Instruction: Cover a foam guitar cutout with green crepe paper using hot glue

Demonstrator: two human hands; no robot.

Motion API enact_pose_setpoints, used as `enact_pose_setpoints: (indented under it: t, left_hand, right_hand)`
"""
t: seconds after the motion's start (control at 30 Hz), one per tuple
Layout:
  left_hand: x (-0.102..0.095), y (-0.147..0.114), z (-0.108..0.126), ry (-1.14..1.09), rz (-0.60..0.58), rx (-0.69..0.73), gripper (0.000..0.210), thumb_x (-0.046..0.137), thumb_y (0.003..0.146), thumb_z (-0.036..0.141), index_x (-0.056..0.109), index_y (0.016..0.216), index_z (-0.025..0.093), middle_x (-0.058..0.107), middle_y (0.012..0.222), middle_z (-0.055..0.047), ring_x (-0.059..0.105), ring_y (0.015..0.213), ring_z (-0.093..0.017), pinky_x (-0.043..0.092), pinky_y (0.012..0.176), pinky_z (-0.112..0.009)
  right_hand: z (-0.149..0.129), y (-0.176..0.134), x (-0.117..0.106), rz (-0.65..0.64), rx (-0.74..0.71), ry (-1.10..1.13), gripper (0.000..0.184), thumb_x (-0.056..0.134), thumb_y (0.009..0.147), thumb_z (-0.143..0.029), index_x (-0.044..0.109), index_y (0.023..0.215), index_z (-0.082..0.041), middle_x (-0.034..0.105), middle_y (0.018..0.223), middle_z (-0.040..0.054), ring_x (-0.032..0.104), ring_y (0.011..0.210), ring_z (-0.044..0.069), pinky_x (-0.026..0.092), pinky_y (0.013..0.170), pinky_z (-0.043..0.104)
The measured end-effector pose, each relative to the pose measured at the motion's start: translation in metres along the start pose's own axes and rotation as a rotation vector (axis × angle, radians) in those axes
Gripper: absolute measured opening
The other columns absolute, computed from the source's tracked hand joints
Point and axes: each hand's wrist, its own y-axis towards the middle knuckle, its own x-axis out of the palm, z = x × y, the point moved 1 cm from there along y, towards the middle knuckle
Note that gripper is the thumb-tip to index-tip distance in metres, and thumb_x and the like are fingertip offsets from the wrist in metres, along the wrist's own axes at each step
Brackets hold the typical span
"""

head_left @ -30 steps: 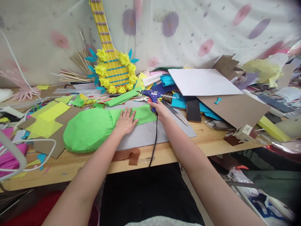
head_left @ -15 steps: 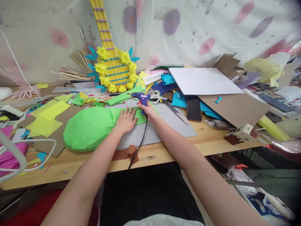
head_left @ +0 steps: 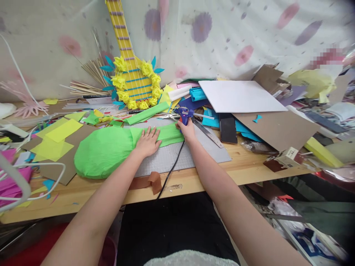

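A rounded body covered in bright green crepe paper (head_left: 104,153) lies on the left of the table, with a flat green strip running right from it over a grey cutting mat (head_left: 177,159). My left hand (head_left: 148,142) rests flat on that strip, fingers spread. In my right hand (head_left: 187,131) is a blue hot glue gun (head_left: 184,115), held upright by its handle near the strip's right end. A clear glue stick pokes out of its back, and its black cord (head_left: 175,162) hangs over the table's front edge. Scissors (head_left: 168,116) lie behind the strip, partly hidden.
A yellow paper guitar with yellow flowers (head_left: 137,83) leans on the curtain behind. To the right are a steel ruler (head_left: 209,133), a phone (head_left: 228,128), a white board (head_left: 241,96) and brown cardboard (head_left: 277,127). Yellow paper sheets (head_left: 62,131) and a white cable (head_left: 62,173) lie left.
My right hand has moved right along the green strip with the glue gun, and the cord has shifted with it. My left hand has stayed nearly in place.
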Motion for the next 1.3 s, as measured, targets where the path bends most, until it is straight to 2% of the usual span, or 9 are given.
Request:
enact_pose_setpoints:
  t: [0.2, 0.33, 0.47, 0.57, 0.67, 0.77, 0.97, 1.17, 1.3]
  left_hand:
    - [0.0, 0.0, 0.001, -0.028, -0.029, -0.039, 0.061, 0.022, 0.096, 0.043, 0.021, 0.153, 0.02, 0.013, 0.16, -0.006, 0.008, 0.147, -0.035, 0.005, 0.11, -0.071]
    - [-0.005, 0.002, 0.002, -0.089, -0.068, -0.044, 0.064, 0.025, 0.095, 0.047, 0.018, 0.153, 0.021, 0.011, 0.16, -0.007, 0.006, 0.148, -0.034, 0.003, 0.11, -0.071]
    - [-0.018, 0.012, -0.011, -0.276, -0.052, -0.167, 0.061, 0.026, 0.096, 0.043, 0.024, 0.152, 0.02, 0.013, 0.16, -0.01, 0.007, 0.148, -0.03, 0.013, 0.114, -0.062]
    - [-0.035, 0.017, -0.031, -0.362, 0.123, -0.292, 0.052, 0.03, 0.095, 0.037, 0.041, 0.144, 0.022, 0.022, 0.159, -0.006, 0.014, 0.148, -0.023, 0.023, 0.117, -0.045]
    - [-0.053, 0.009, -0.047, -0.375, 0.259, -0.218, 0.047, 0.034, 0.092, 0.031, 0.05, 0.135, 0.022, 0.037, 0.153, -0.003, 0.033, 0.14, -0.016, 0.03, 0.115, -0.029]
    - [-0.063, -0.008, -0.048, -0.346, 0.111, -0.016, 0.047, 0.04, 0.09, 0.031, 0.052, 0.133, 0.014, 0.048, 0.145, -0.007, 0.043, 0.133, -0.018, 0.031, 0.113, -0.031]
    - [-0.043, -0.032, -0.038, -0.036, -0.261, 0.125, 0.089, 0.058, 0.078, 0.057, 0.028, 0.15, 0.014, 0.017, 0.159, -0.015, 0.017, 0.146, -0.029, 0.017, 0.118, -0.04]
    - [-0.019, -0.033, -0.042, 0.033, -0.187, 0.146, 0.067, 0.034, 0.093, 0.047, 0.027, 0.151, 0.014, 0.013, 0.159, -0.012, 0.01, 0.147, -0.027, 0.012, 0.119, -0.042]
    - [-0.025, -0.024, -0.054, -0.143, -0.121, 0.095, 0.054, 0.027, 0.095, 0.042, 0.049, 0.139, 0.019, 0.038, 0.151, -0.008, 0.034, 0.141, -0.02, 0.026, 0.115, -0.035]
  right_hand:
    - [-0.002, -0.006, -0.003, 0.045, -0.039, -0.248, 0.038, 0.06, 0.071, -0.039, 0.053, 0.104, -0.021, 0.066, 0.095, 0.0029, 0.063, 0.09, 0.019, 0.048, 0.087, 0.037]
    - [-0.004, -0.01, -0.005, 0.021, -0.069, -0.243, 0.042, 0.06, 0.07, -0.042, 0.054, 0.105, -0.021, 0.065, 0.098, 0.0031, 0.061, 0.092, 0.019, 0.046, 0.09, 0.037]
    - [-0.002, -0.01, -0.007, -0.026, -0.069, -0.09, 0.044, 0.063, 0.068, -0.044, 0.052, 0.104, -0.021, 0.065, 0.095, 0.0016, 0.061, 0.087, 0.017, 0.047, 0.087, 0.034]
    - [-0.001, -0.008, -0.007, -0.035, -0.054, 0.024, 0.048, 0.068, 0.063, -0.044, 0.052, 0.101, -0.021, 0.065, 0.093, 0.001, 0.061, 0.085, 0.016, 0.048, 0.086, 0.034]
    - [0.0, -0.008, -0.006, -0.051, -0.047, 0.093, 0.051, 0.071, 0.061, -0.045, 0.051, 0.101, -0.021, 0.066, 0.092, 0.0012, 0.063, 0.086, 0.016, 0.048, 0.086, 0.034]
    - [-0.001, -0.008, -0.004, -0.068, -0.045, 0.135, 0.051, 0.072, 0.06, -0.045, 0.052, 0.101, -0.022, 0.067, 0.093, 0.0012, 0.064, 0.086, 0.016, 0.049, 0.086, 0.033]
    - [-0.006, -0.01, -0.001, -0.064, -0.012, 0.214, 0.048, 0.074, 0.059, -0.045, 0.052, 0.096, -0.022, 0.067, 0.088, -0.0002, 0.066, 0.079, 0.014, 0.051, 0.085, 0.032]
    - [-0.014, -0.017, -0.003, -0.033, 0.013, 0.302, 0.041, 0.073, 0.063, -0.044, 0.051, 0.09, -0.022, 0.067, 0.081, -0.0018, 0.063, 0.067, 0.011, 0.053, 0.076, 0.029]
    - [-0.029, -0.012, -0.012, 0.033, 0.051, 0.362, 0.039, 0.07, 0.069, -0.044, 0.05, 0.095, -0.022, 0.066, 0.077, -0.0024, 0.057, 0.055, 0.009, 0.054, 0.063, 0.027]
